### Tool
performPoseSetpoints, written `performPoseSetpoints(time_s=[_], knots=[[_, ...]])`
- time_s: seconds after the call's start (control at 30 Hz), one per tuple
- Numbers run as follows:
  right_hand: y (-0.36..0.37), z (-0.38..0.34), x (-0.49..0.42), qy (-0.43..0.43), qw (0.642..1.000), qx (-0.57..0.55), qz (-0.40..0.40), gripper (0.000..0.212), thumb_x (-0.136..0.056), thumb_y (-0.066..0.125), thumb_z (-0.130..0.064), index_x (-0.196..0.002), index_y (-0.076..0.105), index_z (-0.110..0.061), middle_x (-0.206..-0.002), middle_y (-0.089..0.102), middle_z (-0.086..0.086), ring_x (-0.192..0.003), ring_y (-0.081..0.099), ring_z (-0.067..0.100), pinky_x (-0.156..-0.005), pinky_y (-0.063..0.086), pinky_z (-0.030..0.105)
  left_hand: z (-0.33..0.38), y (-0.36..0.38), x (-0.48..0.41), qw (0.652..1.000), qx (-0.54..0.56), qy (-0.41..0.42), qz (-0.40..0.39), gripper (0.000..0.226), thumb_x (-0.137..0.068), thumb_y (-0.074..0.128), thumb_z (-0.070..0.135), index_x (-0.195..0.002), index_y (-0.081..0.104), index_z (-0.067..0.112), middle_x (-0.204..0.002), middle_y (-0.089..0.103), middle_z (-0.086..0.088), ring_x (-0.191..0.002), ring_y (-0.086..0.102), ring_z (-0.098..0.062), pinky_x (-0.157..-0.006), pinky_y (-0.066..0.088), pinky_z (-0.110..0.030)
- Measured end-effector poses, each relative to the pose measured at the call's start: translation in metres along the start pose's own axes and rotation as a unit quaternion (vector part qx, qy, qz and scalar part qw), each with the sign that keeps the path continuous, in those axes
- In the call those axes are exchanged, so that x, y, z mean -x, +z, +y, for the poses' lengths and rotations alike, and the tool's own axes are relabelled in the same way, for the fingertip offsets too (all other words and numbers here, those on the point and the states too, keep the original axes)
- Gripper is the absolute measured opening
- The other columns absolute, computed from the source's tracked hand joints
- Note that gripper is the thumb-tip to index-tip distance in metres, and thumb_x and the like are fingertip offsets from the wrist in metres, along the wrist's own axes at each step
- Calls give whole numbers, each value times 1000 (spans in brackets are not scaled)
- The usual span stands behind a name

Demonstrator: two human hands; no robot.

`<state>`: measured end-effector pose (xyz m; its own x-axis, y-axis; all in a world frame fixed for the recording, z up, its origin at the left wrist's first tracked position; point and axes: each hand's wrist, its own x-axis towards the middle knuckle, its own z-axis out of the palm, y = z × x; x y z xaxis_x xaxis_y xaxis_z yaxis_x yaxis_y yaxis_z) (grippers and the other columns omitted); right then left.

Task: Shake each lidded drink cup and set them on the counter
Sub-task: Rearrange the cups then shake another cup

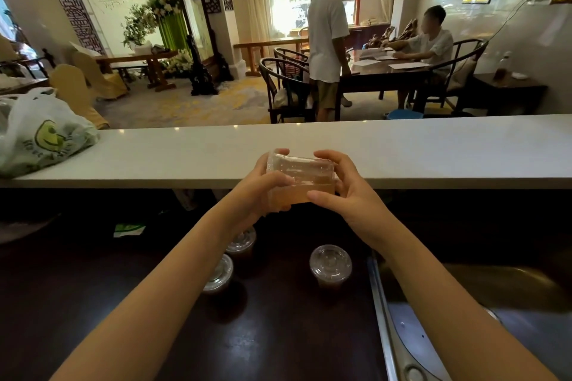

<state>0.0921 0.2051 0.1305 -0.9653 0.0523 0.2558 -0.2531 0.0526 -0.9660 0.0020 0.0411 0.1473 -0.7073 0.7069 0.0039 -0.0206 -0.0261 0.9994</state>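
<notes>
Both my hands hold one clear lidded drink cup (pixel 301 178) with pale amber liquid, blurred, lying roughly on its side in front of the white counter's (pixel 433 148) near edge. My left hand (pixel 263 189) wraps its left end and my right hand (pixel 346 189) its right end. On the dark lower worktop (pixel 278 334) below stand three more lidded cups of brown drink: one (pixel 330 264) to the right, one (pixel 218 275) beside my left forearm, and one (pixel 241 243) partly hidden behind that arm.
A white plastic bag (pixel 43 133) with a green logo lies on the counter's left end. A metal sink (pixel 479 318) sits at the lower right. Beyond the counter, one person stands and one sits at a dark table (pixel 380 69) with chairs.
</notes>
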Motion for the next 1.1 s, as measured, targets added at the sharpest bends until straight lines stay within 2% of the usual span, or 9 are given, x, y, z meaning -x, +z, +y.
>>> performPoseSetpoints(time_s=[0.13,0.27,0.37,0.6,0.7,0.77,0.83,0.93,1.1], knots=[[0,16,-8,32,972,-232,-17,71,-79,68,-3,-139,36,-20,-136,49,14,-122,53,30,-99,48,36,2,5,2,996,-40,70,44,78,-55,71,31,-126,39,31,-115,48,-6,-90,59,-18,-59,50,-18],[8,33,-11,24,917,-396,-52,81,-70,79,-12,-140,38,-8,-139,47,19,-128,47,32,-109,36,39,1,9,4,985,-106,121,64,72,-61,71,32,-124,35,38,-118,49,-2,-97,60,-20,-63,51,-20],[13,32,-14,11,899,-435,-43,82,-68,81,-13,-138,40,-5,-132,52,16,-124,49,28,-108,37,36,1,8,4,980,-120,137,76,73,-58,70,40,-121,34,43,-123,48,-5,-102,59,-25,-62,51,-21],[16,30,-20,-2,897,-439,-46,74,-70,79,-16,-135,45,-7,-135,51,16,-128,46,29,-109,36,36,-3,8,4,973,-117,178,84,71,-61,71,37,-120,33,42,-124,49,-15,-102,60,-26,-67,52,-20],[12,27,-23,0,909,-417,-24,80,-70,79,-16,-138,40,-4,-139,47,19,-130,45,31,-107,39,36,-8,4,1,979,-97,161,78,74,-60,73,37,-122,34,42,-125,49,-6,-103,63,-19,-76,55,-27],[7,20,-28,3,931,-365,-1,78,-70,77,-18,-137,41,-4,-134,52,18,-124,51,30,-102,46,34,-10,-3,-5,983,-105,129,75,81,-59,76,39,-128,33,39,-129,48,-3,-106,62,-17,-84,55,-31],[1,8,-35,11,960,-280,33,66,-69,74,-18,-129,49,-7,-122,60,11,-116,58,26,-93,52,29,-9,-11,-11,981,-140,106,83,84,-62,78,39,-132,34,35,-134,45,0,-113,57,-18,-92,53,-35],[-8,-11,-52,29,991,-116,57,44,-75,71,-19,-115,56,-21,-114,63,0,-110,60,20,-87,53,27,0,-19,-23,965,-219,120,80,71,-72,77,32,-132,40,33,-132,47,5,-117,53,-17,-95,51,-34],[-28,-39,-91,53,995,57,59,54,-77,74,-24,-126,51,-17,-119,58,0,-109,55,19,-86,51,29,22,-24,-57,940,-307,128,77,71,-80,72,30,-142,38,23,-136,49,1,-120,50,-18,-99,47,-36]])
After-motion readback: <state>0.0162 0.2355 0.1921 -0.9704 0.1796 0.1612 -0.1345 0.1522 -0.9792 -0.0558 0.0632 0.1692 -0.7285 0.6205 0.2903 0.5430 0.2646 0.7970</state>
